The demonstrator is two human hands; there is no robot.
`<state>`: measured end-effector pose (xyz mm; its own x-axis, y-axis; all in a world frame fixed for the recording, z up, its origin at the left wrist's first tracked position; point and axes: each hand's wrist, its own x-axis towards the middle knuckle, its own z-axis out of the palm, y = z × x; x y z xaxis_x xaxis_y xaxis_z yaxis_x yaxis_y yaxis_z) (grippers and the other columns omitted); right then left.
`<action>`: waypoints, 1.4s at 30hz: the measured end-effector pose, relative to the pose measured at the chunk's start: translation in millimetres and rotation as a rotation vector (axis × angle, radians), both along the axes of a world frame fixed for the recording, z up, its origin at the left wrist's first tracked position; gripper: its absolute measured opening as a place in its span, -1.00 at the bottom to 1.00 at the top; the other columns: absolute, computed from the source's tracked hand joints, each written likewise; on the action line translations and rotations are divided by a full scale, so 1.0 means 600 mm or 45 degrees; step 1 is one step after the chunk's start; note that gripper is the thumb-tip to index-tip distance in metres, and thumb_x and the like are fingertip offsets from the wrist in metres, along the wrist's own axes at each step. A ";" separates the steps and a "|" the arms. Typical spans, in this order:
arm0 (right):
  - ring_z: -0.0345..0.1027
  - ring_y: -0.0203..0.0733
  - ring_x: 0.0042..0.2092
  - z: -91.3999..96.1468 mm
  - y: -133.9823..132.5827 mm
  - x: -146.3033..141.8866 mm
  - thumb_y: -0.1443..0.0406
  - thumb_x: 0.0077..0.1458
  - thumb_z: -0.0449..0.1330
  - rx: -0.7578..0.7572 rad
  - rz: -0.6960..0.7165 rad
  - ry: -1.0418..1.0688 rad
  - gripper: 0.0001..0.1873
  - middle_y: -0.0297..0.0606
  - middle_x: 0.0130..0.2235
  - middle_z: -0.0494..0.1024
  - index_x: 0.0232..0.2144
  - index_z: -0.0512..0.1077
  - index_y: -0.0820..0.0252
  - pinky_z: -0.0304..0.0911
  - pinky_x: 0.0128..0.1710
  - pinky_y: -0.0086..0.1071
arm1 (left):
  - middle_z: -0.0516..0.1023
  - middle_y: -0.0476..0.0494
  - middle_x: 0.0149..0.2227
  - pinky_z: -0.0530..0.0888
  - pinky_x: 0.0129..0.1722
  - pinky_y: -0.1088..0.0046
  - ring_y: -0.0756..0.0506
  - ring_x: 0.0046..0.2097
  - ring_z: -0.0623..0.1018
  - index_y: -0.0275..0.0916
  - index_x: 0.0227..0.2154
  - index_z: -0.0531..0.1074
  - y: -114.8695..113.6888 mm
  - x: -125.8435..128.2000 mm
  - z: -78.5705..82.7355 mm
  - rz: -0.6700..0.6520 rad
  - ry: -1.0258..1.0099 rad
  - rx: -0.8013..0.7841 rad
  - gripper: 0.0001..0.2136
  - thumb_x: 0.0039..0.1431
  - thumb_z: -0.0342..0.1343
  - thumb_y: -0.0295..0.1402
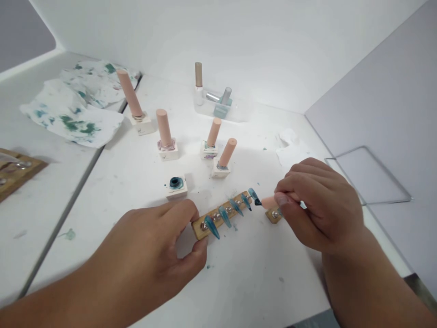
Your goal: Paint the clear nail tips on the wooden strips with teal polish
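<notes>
Pinched between the thumb and fingers of my left hand (160, 246) is one end of a wooden nail display stand (199, 231). Several pointed blue-green false nails (224, 216) sit in a row along it on round metal studs. My right hand (317, 205) grips the peach handle of a nail polish brush (268, 202). The dark brush tip meets the false nail (253, 195) at the stand's far right end. An uncapped white polish bottle (176, 187) with dark teal around its neck stands beyond my left hand. A second small wooden stand (273, 215) lies partly behind my right hand.
Several capped polish bottles (221, 165) with peach caps stand farther back. A clear tray (235, 114) against the back wall holds more bottles. Stained tissues (73, 123) lie at left, and a crumpled tissue (292, 148) at right. A wire frame (375, 175) is by the right wall.
</notes>
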<state>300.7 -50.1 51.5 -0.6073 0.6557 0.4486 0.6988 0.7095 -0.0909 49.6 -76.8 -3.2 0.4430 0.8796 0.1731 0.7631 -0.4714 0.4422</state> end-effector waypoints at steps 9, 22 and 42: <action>0.18 -0.36 -0.54 -0.007 0.000 0.000 0.39 0.08 0.08 0.063 -0.206 0.143 -0.89 -0.43 -0.60 0.42 -0.49 0.26 0.18 0.08 -0.48 -0.38 | 0.21 0.12 -0.70 0.16 -0.77 0.59 0.06 -0.71 0.26 -0.15 -0.56 0.21 0.001 -0.001 0.004 -0.023 -0.016 0.024 -0.85 -0.05 0.08 -0.28; 0.07 -0.39 -0.61 0.001 -0.005 -0.002 0.41 0.04 0.03 -0.084 -0.181 0.013 -0.80 -0.40 -0.66 0.35 -0.60 0.25 0.21 0.00 -0.51 -0.36 | 0.15 0.15 -0.71 0.19 -0.75 0.60 0.07 -0.71 0.23 -0.15 -0.54 0.26 0.000 0.000 0.003 -0.011 0.027 -0.011 -0.88 -0.04 0.08 -0.28; 0.17 -0.33 -0.58 0.002 -0.006 -0.004 0.35 0.10 0.03 -0.153 -0.328 -0.020 -0.81 -0.41 -0.69 0.35 -0.55 0.25 0.19 0.06 -0.46 -0.35 | 0.20 0.12 -0.69 0.19 -0.71 0.59 0.06 -0.68 0.24 -0.16 -0.55 0.25 -0.007 0.004 0.010 0.067 0.024 -0.132 -0.86 0.01 0.02 -0.24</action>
